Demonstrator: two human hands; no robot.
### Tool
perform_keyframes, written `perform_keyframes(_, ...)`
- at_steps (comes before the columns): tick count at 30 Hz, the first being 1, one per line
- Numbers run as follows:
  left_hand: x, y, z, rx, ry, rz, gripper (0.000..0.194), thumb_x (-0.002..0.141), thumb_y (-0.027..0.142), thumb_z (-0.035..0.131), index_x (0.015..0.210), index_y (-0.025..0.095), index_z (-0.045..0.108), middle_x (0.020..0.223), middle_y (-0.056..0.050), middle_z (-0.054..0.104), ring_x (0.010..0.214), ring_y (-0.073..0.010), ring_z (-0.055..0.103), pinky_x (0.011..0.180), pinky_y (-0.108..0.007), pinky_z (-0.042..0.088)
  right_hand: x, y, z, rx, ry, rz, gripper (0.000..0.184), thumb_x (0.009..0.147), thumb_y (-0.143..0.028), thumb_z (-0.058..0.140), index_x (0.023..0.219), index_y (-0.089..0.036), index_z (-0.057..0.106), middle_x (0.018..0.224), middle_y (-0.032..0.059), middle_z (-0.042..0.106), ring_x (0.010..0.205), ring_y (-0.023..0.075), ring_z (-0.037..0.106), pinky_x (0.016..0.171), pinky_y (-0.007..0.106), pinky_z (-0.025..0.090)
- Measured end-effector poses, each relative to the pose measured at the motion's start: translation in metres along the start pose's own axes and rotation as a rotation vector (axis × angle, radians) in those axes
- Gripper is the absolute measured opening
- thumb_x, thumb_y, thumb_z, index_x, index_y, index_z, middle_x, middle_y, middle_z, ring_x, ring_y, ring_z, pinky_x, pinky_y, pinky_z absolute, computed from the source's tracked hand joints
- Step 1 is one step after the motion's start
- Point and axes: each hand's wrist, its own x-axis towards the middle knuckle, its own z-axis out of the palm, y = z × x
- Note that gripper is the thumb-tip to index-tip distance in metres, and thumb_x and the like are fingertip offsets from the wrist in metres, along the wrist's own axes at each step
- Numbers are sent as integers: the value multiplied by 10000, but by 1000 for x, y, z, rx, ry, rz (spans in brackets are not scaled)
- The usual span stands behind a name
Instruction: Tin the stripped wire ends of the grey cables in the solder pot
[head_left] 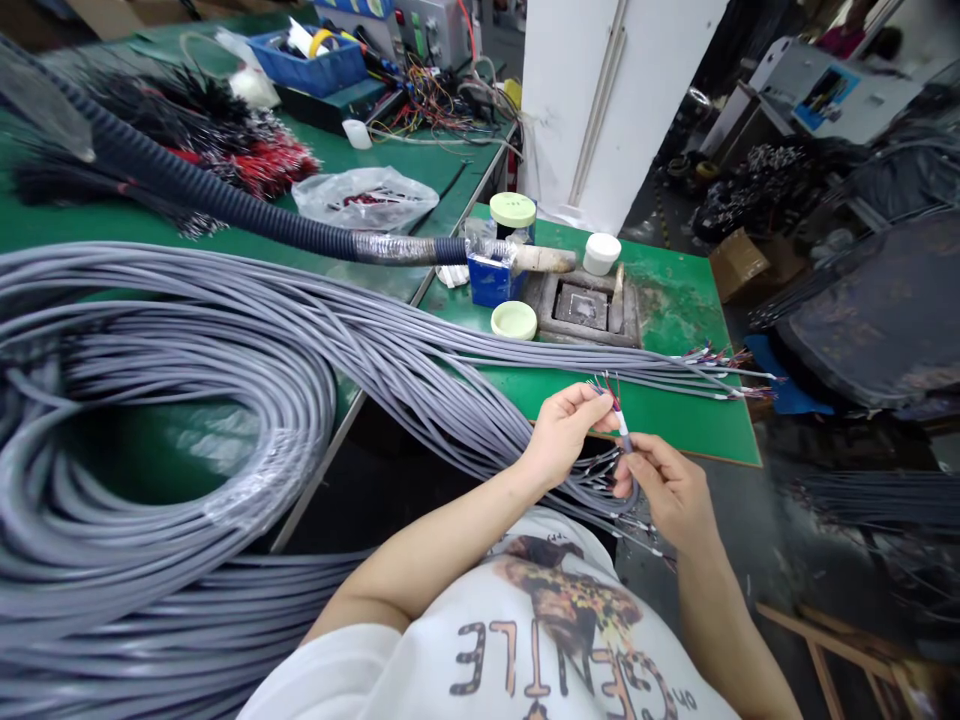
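Left hand [561, 437] pinching white sleeve [620, 422] of grey cable [627, 443], right hand [666, 490] gripping cable just below: both grips closed. Cable end resting near green worktop [675, 415] edge. Cable light, limp; fine coloured cores [609, 390] probably fragile, safest held by sheath.

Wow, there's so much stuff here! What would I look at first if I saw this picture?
You'd probably spot the huge pile of grey cables first, looped in big coils on the left and stretching across to the green table. Then you'd see the fat black ribbed hose running across the upper part of the view. Near the bottom middle, the left hand and right hand hold a cable end with thin coloured wires poking out.
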Motion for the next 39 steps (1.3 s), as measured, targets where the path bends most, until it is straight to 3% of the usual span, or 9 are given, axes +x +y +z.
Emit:
perform_keyframes(20,-1,-3,4,-31,-43,-54,296,732,383,752,693,138,591,616,11,658,552,-74,582,629,-203,465,-4,0,2,82,77,26,209,902,-343,534,1026,-191,606,705,-4,655,553,130,644,560,251,514)
perform_keyframes(39,1,-7,6,2,20,-45,251,743,369,738,751,149,616,592,22,640,548,-78,573,628,-208,466,0,6,-7,66,-14,49,200,913,-319,513,1045,-194,596,745,13,665,603,141,658,598,270,532)
